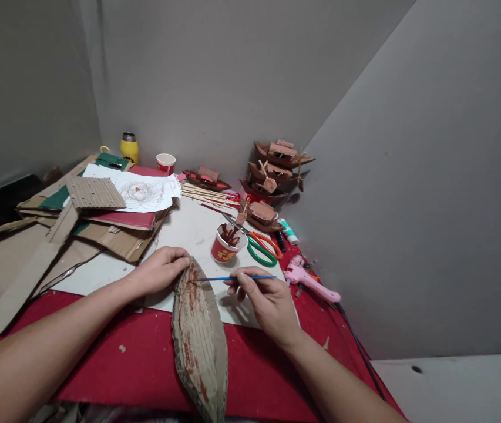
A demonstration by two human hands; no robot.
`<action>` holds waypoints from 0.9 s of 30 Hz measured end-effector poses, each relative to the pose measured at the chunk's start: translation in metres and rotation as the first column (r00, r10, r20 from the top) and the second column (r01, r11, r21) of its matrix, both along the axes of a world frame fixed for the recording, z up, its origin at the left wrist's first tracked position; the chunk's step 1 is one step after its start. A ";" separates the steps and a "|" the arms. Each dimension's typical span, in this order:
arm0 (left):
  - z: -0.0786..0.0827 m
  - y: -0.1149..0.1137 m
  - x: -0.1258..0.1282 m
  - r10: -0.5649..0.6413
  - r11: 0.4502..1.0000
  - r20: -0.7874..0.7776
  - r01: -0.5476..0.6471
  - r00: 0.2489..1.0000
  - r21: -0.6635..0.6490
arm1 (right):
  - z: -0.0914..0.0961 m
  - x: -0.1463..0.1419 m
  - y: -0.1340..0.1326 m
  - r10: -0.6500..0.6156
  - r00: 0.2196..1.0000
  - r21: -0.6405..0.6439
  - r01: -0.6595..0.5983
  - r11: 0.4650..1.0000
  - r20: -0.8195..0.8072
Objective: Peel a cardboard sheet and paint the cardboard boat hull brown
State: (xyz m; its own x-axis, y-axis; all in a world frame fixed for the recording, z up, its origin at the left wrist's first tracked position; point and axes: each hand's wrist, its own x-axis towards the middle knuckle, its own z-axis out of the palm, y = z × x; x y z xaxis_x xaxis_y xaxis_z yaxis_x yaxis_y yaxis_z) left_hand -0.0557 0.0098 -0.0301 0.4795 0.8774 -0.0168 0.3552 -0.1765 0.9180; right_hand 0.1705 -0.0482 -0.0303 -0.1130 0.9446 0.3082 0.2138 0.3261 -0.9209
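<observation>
My left hand grips the far tip of a boat-shaped cardboard hull, its fingers closed on the edge. The hull's ribbed inside carries streaks of reddish-brown paint, with bare cardboard between them. Pinched in my right hand is a thin blue paintbrush, pointing left. Its tip meets the hull's inside near the far end. Just beyond the brush stands a red and white paper cup with brown paint smeared inside. Scissors with orange and green handles lie right of the cup.
Several brown model boats stand at the back right. A pink glue gun lies near the right edge. Cardboard sheets and a drawing on paper cover the left. Behind are thin sticks, another cup and a yellow bottle.
</observation>
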 end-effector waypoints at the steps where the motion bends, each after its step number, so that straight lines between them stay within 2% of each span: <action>1: 0.000 0.000 0.000 0.000 1.000 -0.001 0.000 1.000 0.001 | -0.001 0.000 0.000 -0.011 1.000 -0.002 0.011 1.000 -0.015; 4: 0.000 0.000 0.000 0.002 1.000 -0.004 -0.002 1.000 0.004 | -0.001 0.001 -0.001 0.000 1.000 0.012 0.001 1.000 -0.012; 11: -0.001 0.000 0.000 -0.002 1.000 -0.012 0.003 1.000 0.014 | 0.000 0.003 -0.006 0.115 0.989 -0.014 -0.115 0.993 0.090; 19: 0.001 0.001 0.000 -0.006 1.000 -0.033 0.007 0.999 0.021 | -0.005 0.004 -0.004 -0.009 0.999 0.082 0.007 0.997 0.033; 27: 0.002 -0.001 0.000 -0.004 1.000 -0.032 0.005 0.999 0.022 | 0.002 0.005 -0.009 0.119 0.976 0.064 -0.133 0.989 0.183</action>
